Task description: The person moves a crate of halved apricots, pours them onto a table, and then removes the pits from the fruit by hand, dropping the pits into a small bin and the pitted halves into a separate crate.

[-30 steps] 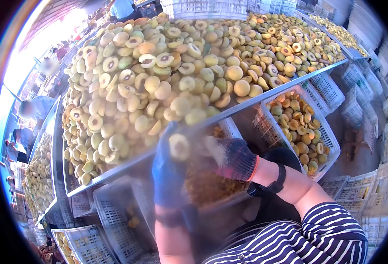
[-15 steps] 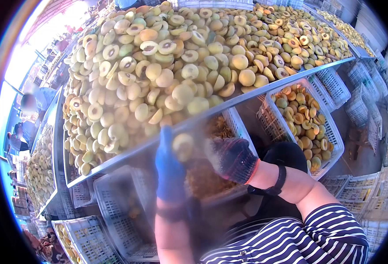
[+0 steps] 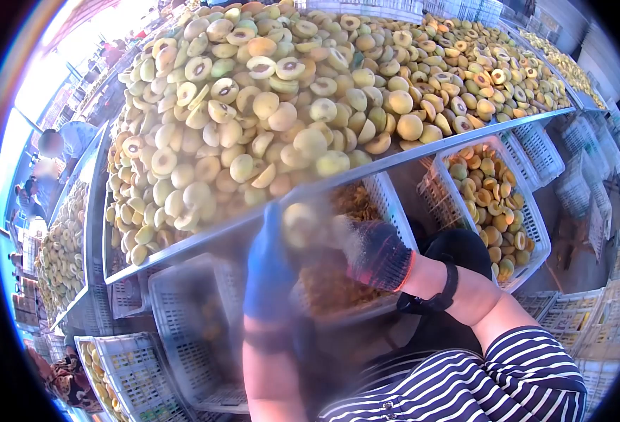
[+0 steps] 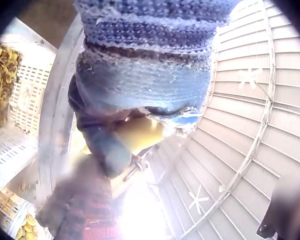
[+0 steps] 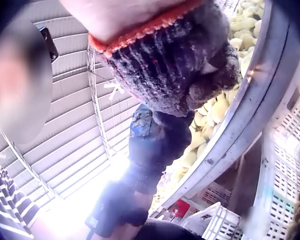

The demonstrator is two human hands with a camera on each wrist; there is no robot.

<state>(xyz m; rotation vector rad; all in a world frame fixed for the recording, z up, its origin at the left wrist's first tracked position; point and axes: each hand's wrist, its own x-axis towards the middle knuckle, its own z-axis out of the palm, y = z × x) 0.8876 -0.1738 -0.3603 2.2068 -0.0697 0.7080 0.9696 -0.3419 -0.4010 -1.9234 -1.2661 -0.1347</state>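
Note:
My left hand [image 3: 270,271], in a blue glove, holds a yellow peach half [image 3: 301,225] just in front of the sorting table's metal edge. The same fruit [image 4: 141,134] shows under the blue fingers in the left wrist view. Close on its right, my right hand [image 3: 379,254] wears a dark knitted glove with an orange cuff, its fingers curled. A thin metal tool [image 4: 135,169] shows between that hand and the fruit, partly hidden and blurred. Beyond the edge, halved peaches [image 3: 247,112] lie heaped, many with their pits showing.
The table's metal rim [image 3: 465,136] runs slantwise past both hands. Beneath them is a crate of brownish scraps [image 3: 345,288]. A crate of peach halves [image 3: 489,204] stands at right, and white plastic crates [image 3: 190,323] at lower left. Other people work at the far left.
Both hands stay together at the table edge with the peach half, shifting only slightly. The head view has turned a little, so the heap sits further right and higher in it.

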